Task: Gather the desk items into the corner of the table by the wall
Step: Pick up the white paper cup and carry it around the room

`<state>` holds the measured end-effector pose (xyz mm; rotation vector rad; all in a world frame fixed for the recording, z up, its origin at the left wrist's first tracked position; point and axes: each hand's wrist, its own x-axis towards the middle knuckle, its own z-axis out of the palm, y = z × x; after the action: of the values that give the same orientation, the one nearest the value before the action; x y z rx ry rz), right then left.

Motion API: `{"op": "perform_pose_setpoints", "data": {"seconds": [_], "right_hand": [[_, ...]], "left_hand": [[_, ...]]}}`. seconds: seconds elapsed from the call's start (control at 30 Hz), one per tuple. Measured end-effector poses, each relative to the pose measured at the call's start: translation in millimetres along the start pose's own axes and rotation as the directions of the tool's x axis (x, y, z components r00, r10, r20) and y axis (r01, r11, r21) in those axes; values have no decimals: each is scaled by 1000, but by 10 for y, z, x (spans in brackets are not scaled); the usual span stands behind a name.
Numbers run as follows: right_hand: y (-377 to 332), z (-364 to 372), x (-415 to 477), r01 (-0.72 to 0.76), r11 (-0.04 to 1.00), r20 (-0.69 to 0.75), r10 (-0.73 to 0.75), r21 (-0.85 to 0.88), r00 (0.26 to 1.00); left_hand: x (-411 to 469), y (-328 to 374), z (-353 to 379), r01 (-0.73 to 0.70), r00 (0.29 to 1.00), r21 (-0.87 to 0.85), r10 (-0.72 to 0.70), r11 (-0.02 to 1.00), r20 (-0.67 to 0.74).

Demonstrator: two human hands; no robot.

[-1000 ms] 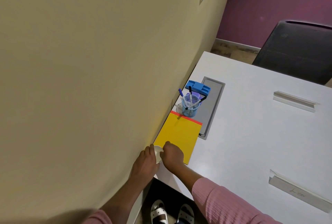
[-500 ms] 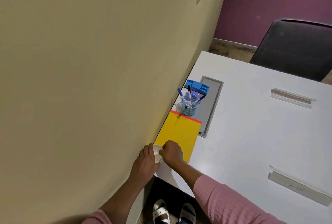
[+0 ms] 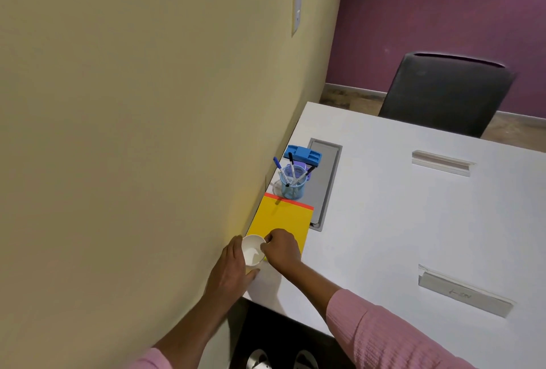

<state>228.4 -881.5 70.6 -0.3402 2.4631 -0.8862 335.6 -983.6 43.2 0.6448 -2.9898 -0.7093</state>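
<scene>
A small white cup [image 3: 253, 252] sits at the near corner of the white table [image 3: 384, 221], against the beige wall. My left hand [image 3: 233, 268] wraps its left side and my right hand [image 3: 282, 250] pinches its right rim. Both hands rest over the near end of a yellow pad with a red top edge [image 3: 283, 218]. Beyond the pad stands a clear blue pen holder [image 3: 292, 182] with several pens. Behind the holder lies a blue plastic tray [image 3: 302, 153].
A grey cable hatch [image 3: 323, 182] is set into the table beside the pad. Two metal slots [image 3: 441, 161] [image 3: 465, 291] sit in the table to the right. A black chair [image 3: 443, 90] stands at the far side. The beige wall [image 3: 147, 132] runs along the left.
The cup is now more exposed between my hands, with its inside visible. My hands stay at the same table corner; the camera has shifted slightly.
</scene>
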Motion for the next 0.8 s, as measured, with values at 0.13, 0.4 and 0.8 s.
{"op": "perform_pose_setpoints", "data": {"seconds": [0.13, 0.4, 0.8], "right_hand": [[30, -168, -68, -16, 999, -49, 19, 52, 999], [184, -564, -159, -82, 990, -197, 104, 117, 975], [955, -1322, -567, -258, 907, -410, 386, 333, 827]], "left_hand": [[78, 113, -62, -78, 997, 30, 79, 996, -25], [278, 515, -171, -344, 938, 90, 346, 935, -4], [587, 1338, 146, -563, 820, 114, 536, 819, 201]]}}
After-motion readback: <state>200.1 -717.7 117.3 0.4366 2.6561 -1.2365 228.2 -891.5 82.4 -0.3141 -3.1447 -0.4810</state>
